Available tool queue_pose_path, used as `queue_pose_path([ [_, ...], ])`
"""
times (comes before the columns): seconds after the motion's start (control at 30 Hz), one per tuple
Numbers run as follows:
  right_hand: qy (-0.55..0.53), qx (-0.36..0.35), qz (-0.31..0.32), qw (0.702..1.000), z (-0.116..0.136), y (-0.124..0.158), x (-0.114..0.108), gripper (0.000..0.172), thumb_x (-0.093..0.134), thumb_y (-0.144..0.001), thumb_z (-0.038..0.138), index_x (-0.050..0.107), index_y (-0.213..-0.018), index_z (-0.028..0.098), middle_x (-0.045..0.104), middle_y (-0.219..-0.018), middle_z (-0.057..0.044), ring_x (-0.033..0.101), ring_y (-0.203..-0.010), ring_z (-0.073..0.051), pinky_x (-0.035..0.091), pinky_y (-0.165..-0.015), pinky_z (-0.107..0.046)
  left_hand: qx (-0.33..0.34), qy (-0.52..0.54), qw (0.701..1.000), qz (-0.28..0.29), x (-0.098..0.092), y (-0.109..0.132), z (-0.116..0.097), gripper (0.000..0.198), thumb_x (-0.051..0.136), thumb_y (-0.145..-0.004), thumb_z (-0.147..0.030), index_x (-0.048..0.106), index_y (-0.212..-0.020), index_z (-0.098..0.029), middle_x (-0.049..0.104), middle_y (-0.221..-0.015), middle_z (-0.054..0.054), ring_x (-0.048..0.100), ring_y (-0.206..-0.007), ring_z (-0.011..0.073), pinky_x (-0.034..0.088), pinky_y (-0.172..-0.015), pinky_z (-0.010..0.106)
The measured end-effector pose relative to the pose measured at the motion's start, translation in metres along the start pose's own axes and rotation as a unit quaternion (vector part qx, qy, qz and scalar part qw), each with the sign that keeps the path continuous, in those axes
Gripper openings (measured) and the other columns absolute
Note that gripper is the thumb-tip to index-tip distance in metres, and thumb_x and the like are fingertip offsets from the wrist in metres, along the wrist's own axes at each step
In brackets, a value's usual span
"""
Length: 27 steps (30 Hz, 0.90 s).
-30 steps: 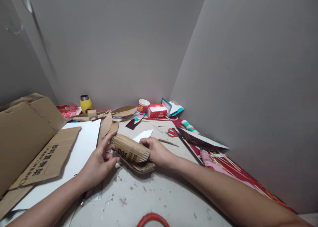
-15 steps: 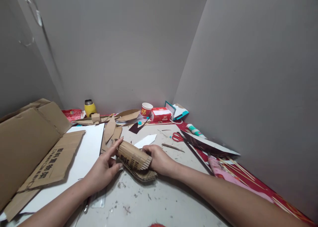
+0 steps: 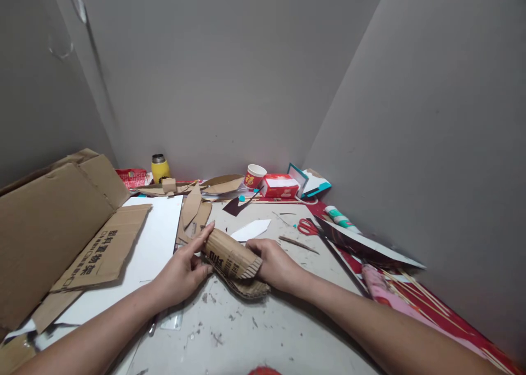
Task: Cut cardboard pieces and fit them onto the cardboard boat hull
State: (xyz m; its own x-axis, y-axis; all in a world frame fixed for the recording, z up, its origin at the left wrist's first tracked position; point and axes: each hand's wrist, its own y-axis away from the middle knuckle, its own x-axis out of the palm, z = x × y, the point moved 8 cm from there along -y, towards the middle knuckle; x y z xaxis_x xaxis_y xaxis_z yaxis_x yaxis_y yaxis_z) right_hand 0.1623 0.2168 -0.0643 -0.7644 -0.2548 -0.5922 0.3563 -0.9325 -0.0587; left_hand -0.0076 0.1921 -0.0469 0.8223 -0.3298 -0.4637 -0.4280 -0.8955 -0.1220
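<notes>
Between my two hands is a curved piece of corrugated cardboard (image 3: 231, 253), bent over on itself, with dark printed characters on its upper face. My left hand (image 3: 183, 273) grips its left end, thumb below and fingers along the top. On the right end, my right hand (image 3: 276, 264) is closed around the far edge; its fingertips are hidden behind the cardboard. Just beyond lies a white pointed paper piece (image 3: 251, 230). Leaf-shaped cardboard cutouts (image 3: 191, 206) rest behind my left hand.
A large cardboard box (image 3: 57, 216) and a printed flap (image 3: 102, 249) occupy the left, over white board (image 3: 164, 221). Red scissors (image 3: 307, 227) lie to the right. Along the back stand a yellow bottle (image 3: 160, 169), paper cup (image 3: 255, 176) and red tissue pack (image 3: 281, 186).
The whole scene has shifted slightly to the right as the head view turned left. Both hands keep their hold on the bent cardboard, with little change in grip.
</notes>
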Motion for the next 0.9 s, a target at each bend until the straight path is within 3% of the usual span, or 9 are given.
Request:
queue_pose_path([
  [0.27,-0.006,0.000,0.003,1.000,0.0019,0.0000,-0.0006,0.002,0.056,-0.061,0.014,0.056,-0.062,0.015,0.055,-0.058,0.002,0.049,-0.059,-0.014,0.033,-0.051,-0.022,-0.008,-0.006,1.000,-0.011,-0.0021,0.0008,-0.0034,0.077,0.054,-0.079,-0.013,0.024,-0.148,-0.027,0.053,-0.123,0.010,0.037,-0.054,0.0039,0.040,-0.055,0.022],
  [0.43,-0.002,-0.012,0.015,1.000,0.0011,-0.0002,0.0017,0.008,0.055,-0.062,0.011,0.061,-0.065,0.014,0.061,-0.062,0.000,0.053,-0.062,-0.016,0.037,-0.053,-0.023,-0.019,-0.011,1.000,-0.006,-0.0015,0.0018,-0.0063,0.081,0.055,-0.076,-0.011,0.023,-0.149,-0.025,0.059,-0.108,0.008,0.036,-0.053,0.0051,0.038,-0.054,0.023],
  [0.9,0.052,0.012,0.006,0.999,0.0063,0.0009,-0.0057,0.005,0.060,-0.064,0.009,0.059,-0.066,0.013,0.054,-0.060,0.004,0.048,-0.061,-0.012,0.034,-0.053,-0.020,-0.020,-0.012,1.000,-0.002,-0.0019,-0.0015,-0.0069,0.074,0.053,-0.081,-0.018,0.023,-0.149,-0.025,0.058,-0.094,0.002,0.036,-0.053,0.0061,0.038,-0.053,0.021],
])
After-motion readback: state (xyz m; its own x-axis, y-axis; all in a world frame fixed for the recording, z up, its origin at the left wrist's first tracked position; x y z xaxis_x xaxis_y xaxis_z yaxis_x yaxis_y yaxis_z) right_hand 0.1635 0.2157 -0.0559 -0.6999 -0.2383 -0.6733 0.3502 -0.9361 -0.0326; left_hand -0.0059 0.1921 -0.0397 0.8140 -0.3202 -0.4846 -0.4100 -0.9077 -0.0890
